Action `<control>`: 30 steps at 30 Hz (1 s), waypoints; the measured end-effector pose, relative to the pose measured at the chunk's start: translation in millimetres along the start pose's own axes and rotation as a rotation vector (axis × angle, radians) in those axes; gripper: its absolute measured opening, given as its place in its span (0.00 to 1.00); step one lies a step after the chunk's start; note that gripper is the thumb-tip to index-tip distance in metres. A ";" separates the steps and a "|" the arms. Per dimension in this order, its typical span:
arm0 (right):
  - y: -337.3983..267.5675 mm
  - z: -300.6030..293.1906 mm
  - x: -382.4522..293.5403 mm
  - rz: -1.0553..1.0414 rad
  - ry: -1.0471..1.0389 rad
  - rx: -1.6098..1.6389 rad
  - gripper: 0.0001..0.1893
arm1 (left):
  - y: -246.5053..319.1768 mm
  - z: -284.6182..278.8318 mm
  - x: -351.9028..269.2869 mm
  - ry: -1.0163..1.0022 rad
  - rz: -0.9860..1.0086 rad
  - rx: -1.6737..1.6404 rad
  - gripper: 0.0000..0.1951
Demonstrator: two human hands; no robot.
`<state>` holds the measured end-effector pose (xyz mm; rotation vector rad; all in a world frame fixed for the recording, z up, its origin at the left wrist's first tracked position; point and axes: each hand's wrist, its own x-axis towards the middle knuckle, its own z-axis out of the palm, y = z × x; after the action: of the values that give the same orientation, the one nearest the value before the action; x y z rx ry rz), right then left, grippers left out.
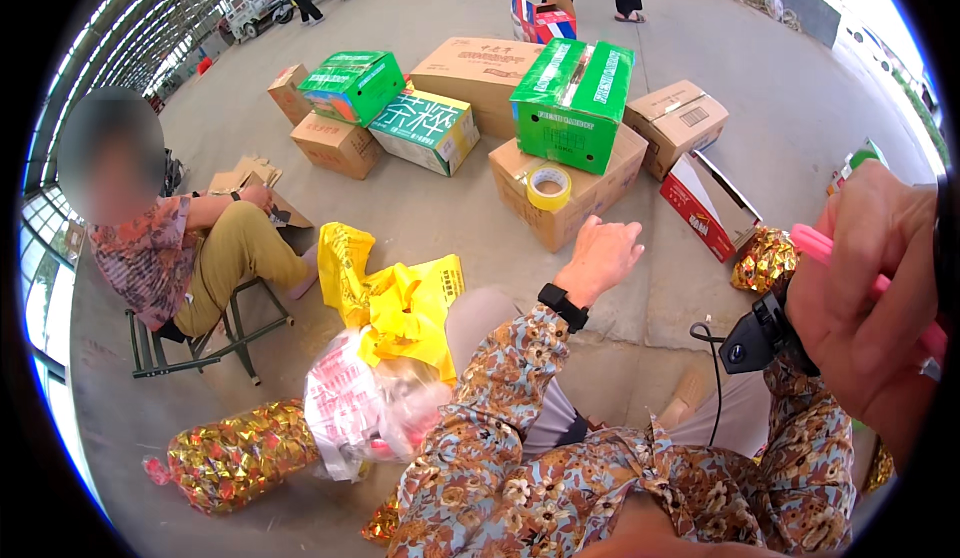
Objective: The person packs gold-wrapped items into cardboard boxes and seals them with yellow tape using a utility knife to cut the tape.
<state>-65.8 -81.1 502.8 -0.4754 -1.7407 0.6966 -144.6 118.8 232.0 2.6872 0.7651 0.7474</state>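
Note:
My left hand point(600, 258) is held out over the concrete floor with its fingers loosely curled and nothing seen in them. Just beyond it, a roll of yellow tape point(549, 188) rests against a brown cardboard box point(525, 205), on which a green carrot box point(574, 104) stands. My right hand point(870, 288), raised close to the camera at the right, grips a pink-handled tool point(814, 244); its working end is hidden. Beneath that hand lies a gold foil-wrapped bundle point(765, 258). A red open-topped carton point(709, 205) is tilted on the floor nearby.
Several cartons stand ahead, among them a green and white carton point(424, 130). To the left, a person point(240, 258) sits on a folding stool point(217, 333) handling cardboard. Yellow plastic bags point(397, 295) and a clear bag of gold-wrapped pieces point(244, 453) lie beside my legs.

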 end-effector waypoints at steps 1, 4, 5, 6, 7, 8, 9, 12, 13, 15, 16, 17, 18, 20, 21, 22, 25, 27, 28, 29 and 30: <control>-19.8 2.2 5.5 0.082 -0.022 -0.069 0.10 | 10.3 2.0 17.3 0.055 0.044 -0.033 0.13; -20.6 5.6 15.9 0.309 -0.054 -0.021 0.10 | -1.7 12.5 5.7 0.076 -0.011 -0.047 0.12; -13.4 12.2 20.2 0.130 0.012 -0.141 0.11 | -4.0 10.8 6.2 0.028 -0.011 -0.038 0.12; -23.5 3.4 22.2 0.174 0.045 -0.169 0.12 | -5.6 13.0 4.3 -0.035 -0.011 -0.030 0.12; -32.1 -5.3 25.1 0.220 0.073 -0.188 0.12 | -6.5 15.6 3.4 -0.041 -0.010 -0.027 0.12; -44.1 -14.4 27.7 0.263 0.102 -0.216 0.13 | -4.5 16.2 8.3 -0.025 -0.004 -0.012 0.12; -56.7 -32.6 37.5 0.313 -0.166 -0.448 0.13 | -3.2 17.5 8.1 -0.080 -0.019 -0.011 0.12; -62.5 -52.1 43.6 0.435 -0.370 -0.548 0.09 | -5.8 12.9 -0.7 -0.096 -0.051 0.004 0.13; -51.1 -52.7 40.4 0.313 -0.288 -0.344 0.09 | -7.4 8.1 -4.9 -0.116 -0.082 0.011 0.14; -23.3 -51.0 40.0 -0.056 -0.195 -0.108 0.09 | -2.5 10.8 2.6 -0.067 -0.038 -0.013 0.14; -23.1 -53.6 40.9 -0.153 -0.205 -0.088 0.09 | 3.4 12.0 10.9 -0.039 -0.005 -0.018 0.14; -6.6 -62.4 36.8 -0.218 -0.198 -0.016 0.09 | -4.6 8.4 -2.7 -0.049 -0.051 0.005 0.14; -0.4 -66.5 36.9 -0.265 -0.195 0.010 0.09 | -4.1 2.4 -1.2 -0.064 -0.067 -0.006 0.14; 17.8 -72.9 38.2 -0.282 -0.190 0.058 0.09 | -3.5 2.4 -4.6 -0.166 -0.096 0.040 0.15; 21.9 -75.6 38.0 -0.300 -0.180 0.062 0.09 | -0.6 5.6 -2.8 -0.168 -0.122 0.025 0.15; 19.7 -79.9 37.2 -0.309 -0.180 0.078 0.08 | 3.1 11.5 -0.5 -0.169 -0.081 0.021 0.14; 16.6 -73.1 39.5 -0.320 -0.208 0.077 0.08 | -5.0 20.0 10.5 -0.102 -0.021 -0.001 0.12; 26.1 -69.6 43.5 -0.343 -0.208 0.111 0.08 | -10.0 15.0 1.9 -0.078 -0.039 -0.002 0.10; 29.5 -67.8 43.9 -0.336 -0.203 0.121 0.08 | -6.5 16.5 -4.8 -0.095 -0.041 -0.016 0.10; 33.3 -66.5 48.1 -0.353 -0.206 0.131 0.08 | -8.3 12.6 -6.3 -0.109 -0.047 -0.011 0.10; 37.3 -63.4 48.7 -0.354 -0.203 0.144 0.08 | -12.2 10.6 -9.0 -0.124 -0.056 -0.006 0.10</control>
<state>-19.6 -9.1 524.4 0.0071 -1.8853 0.6236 -150.5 123.0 215.0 2.6652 0.8026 0.5633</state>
